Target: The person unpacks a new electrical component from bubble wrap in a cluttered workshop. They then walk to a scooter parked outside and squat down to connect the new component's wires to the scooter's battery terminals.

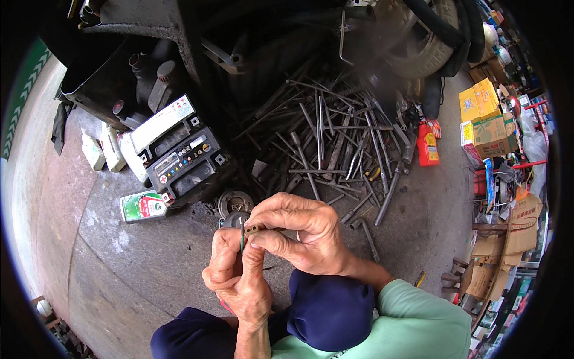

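My two hands meet in front of my knees. My left hand (238,272) is closed, pinching a thin green wire-like piece (242,241) that stands upright between thumb and fingers. My right hand (305,230) comes from the right and pinches a small brown connector-like piece (253,229) with dark holes in its end. The two pieces are side by side; whether they touch I cannot tell. Just beyond my fingers are a round metal dish (235,202) and a grey rounded part (234,220), partly hidden by my hands.
A heap of metal rods and wrenches (335,134) covers the ground ahead. Left of it stand a black battery (185,161), a green-and-white can (143,206) and white bottles (110,146). To the right are a red bottle (428,145), cardboard boxes (493,134) and crowded shelves.
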`<state>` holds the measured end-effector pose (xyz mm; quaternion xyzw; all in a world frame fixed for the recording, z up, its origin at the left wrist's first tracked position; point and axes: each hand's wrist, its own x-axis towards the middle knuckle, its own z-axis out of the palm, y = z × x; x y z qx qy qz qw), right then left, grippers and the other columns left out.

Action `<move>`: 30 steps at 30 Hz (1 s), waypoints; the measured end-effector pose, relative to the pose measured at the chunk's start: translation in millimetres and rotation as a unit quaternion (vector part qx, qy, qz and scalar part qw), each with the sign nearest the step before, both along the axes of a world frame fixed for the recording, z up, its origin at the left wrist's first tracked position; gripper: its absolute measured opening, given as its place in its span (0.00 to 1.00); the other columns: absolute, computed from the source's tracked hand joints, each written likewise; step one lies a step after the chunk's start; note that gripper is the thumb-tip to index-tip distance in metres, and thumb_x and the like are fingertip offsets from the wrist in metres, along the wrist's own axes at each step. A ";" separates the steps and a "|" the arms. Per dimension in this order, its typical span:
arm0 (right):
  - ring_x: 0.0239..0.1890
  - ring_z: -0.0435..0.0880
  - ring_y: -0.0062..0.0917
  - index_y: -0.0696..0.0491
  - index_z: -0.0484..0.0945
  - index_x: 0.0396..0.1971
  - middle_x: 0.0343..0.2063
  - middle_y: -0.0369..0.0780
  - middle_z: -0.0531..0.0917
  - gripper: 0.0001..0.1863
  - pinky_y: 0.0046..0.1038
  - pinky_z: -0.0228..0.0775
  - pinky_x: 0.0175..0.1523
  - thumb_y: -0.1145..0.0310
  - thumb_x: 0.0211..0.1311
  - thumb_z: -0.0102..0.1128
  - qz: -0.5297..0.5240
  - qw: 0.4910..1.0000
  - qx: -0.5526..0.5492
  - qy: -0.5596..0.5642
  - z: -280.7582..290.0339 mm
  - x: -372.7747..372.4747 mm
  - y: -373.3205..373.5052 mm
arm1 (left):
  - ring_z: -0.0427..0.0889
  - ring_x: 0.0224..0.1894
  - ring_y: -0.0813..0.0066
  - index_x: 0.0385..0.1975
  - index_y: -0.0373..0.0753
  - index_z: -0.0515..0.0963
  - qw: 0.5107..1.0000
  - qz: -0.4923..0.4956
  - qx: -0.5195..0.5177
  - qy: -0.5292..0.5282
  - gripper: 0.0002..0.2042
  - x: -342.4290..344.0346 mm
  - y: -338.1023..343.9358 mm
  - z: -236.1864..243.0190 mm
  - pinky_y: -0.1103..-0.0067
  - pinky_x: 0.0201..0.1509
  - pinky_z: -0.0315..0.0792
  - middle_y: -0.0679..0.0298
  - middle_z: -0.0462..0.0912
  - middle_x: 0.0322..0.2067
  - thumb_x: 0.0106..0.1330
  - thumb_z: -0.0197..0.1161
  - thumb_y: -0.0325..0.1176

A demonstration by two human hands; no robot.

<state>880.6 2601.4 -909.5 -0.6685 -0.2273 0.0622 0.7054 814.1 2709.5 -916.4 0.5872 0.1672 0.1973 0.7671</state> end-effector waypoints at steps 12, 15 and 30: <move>0.38 0.83 0.29 0.62 0.80 0.35 0.34 0.42 0.84 0.07 0.27 0.75 0.44 0.77 0.57 0.65 -0.071 0.996 -0.044 -0.026 -6.5 1.1 -4.1 | 0.78 0.40 0.76 0.42 0.30 0.79 0.982 -0.018 -0.189 0.020 0.09 8.8 9.5 3.9 0.79 0.50 0.71 0.61 0.81 0.36 0.63 0.61 0.23; 0.38 0.83 0.31 0.61 0.80 0.34 0.33 0.42 0.84 0.07 0.29 0.75 0.45 0.76 0.56 0.66 -0.021 0.987 -0.115 -0.115 -8.0 1.1 -1.9 | 0.76 0.41 0.77 0.41 0.30 0.80 0.984 -0.048 -0.169 -0.012 0.08 12.3 14.2 0.5 0.80 0.50 0.68 0.63 0.78 0.36 0.63 0.62 0.24; 0.40 0.78 0.34 0.58 0.75 0.34 0.34 0.42 0.77 0.07 0.31 0.69 0.48 0.73 0.58 0.62 0.031 0.994 -0.105 0.030 -24.5 -5.5 9.8 | 0.73 0.35 0.82 0.35 0.32 0.79 0.944 0.009 -0.325 0.052 0.05 8.4 22.7 -14.1 0.84 0.43 0.67 0.66 0.79 0.32 0.67 0.61 0.28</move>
